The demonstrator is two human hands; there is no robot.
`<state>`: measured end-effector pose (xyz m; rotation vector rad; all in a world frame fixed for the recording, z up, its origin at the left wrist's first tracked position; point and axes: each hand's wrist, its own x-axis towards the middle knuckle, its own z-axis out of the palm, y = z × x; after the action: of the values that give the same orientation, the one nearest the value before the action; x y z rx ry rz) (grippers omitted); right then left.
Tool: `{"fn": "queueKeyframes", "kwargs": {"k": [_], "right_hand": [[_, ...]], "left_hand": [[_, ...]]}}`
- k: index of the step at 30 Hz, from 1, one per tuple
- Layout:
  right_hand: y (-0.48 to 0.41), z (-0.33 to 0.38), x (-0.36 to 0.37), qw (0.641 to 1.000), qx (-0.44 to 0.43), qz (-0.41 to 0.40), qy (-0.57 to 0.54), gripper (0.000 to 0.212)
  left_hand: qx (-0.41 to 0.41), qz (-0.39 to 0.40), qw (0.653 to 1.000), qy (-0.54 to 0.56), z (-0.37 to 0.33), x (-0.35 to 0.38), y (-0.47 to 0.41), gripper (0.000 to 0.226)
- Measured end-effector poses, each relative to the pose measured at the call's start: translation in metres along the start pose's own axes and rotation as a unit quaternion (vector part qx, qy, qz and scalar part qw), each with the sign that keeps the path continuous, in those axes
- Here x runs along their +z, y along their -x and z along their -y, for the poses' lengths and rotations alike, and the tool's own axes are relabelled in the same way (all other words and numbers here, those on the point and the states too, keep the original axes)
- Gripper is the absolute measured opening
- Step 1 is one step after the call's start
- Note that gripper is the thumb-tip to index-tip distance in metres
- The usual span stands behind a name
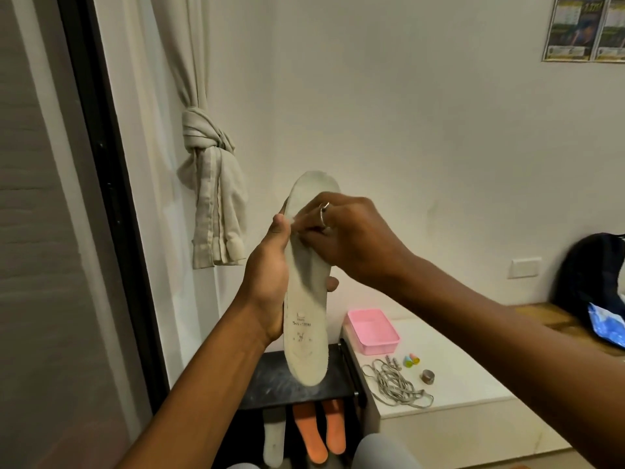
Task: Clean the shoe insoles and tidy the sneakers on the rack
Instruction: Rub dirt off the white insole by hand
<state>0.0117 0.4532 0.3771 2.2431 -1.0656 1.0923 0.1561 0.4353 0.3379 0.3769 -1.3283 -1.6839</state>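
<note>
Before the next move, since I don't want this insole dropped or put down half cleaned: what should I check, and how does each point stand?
1. Left hand holds the insole securely: ok, it grips the middle and the insole stands upright.
2. Right hand is at the insole: ok, its fingertips are bunched against the upper part.
3. What the right hand pinches: cannot tell.
4. Insole surface is clean: cannot tell, too blurred.
5. Room on the rack top: ok, bare dark surface shows below the heel.
6. Other insoles are out of the way: ok, the orange insoles and a white insole lie lower down.
</note>
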Motion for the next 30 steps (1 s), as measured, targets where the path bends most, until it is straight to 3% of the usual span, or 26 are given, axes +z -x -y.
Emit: {"fn": "queueKeyframes", "kwargs": {"k": [2, 6, 9, 14, 18, 21, 26, 30], "right_hand": [[0.001, -0.001, -0.004, 0.999, -0.029, 0.030, 0.029, 0.012], [-0.021, -0.036, -0.020, 0.992, 0.026, -0.062, 0.105, 0.012], [-0.019, -0.029, -0.016, 0.991, 0.042, -0.086, 0.094, 0.012], [0.003, 0.009, -0.007, 0.999, -0.036, 0.018, 0.010, 0.014], [-0.018, -0.027, -0.017, 0.995, 0.012, -0.074, 0.070, 0.010], [-0.022, -0.028, -0.015, 0.991, 0.055, -0.109, 0.046, 0.012], [-0.002, 0.009, -0.006, 0.999, -0.031, -0.021, 0.006, 0.013], [-0.024, -0.023, -0.015, 0.991, 0.036, -0.115, 0.060, 0.013]], "left_hand": [[-0.007, 0.000, 1.000, -0.006, 0.000, 0.000, 0.000, 0.062], [-0.016, 0.036, 0.998, -0.040, 0.000, 0.009, 0.005, 0.057], [-0.015, 0.035, 0.998, -0.042, 0.003, 0.011, 0.007, 0.057], [0.002, -0.010, 1.000, -0.015, 0.000, 0.005, 0.004, 0.058], [-0.008, 0.027, 0.999, -0.046, 0.000, 0.009, 0.006, 0.058], [0.004, 0.032, 0.998, -0.055, 0.002, 0.012, 0.007, 0.054], [0.012, -0.008, 1.000, -0.023, 0.000, 0.003, 0.002, 0.057], [0.021, 0.021, 0.997, -0.068, -0.001, 0.008, 0.004, 0.054]]}}
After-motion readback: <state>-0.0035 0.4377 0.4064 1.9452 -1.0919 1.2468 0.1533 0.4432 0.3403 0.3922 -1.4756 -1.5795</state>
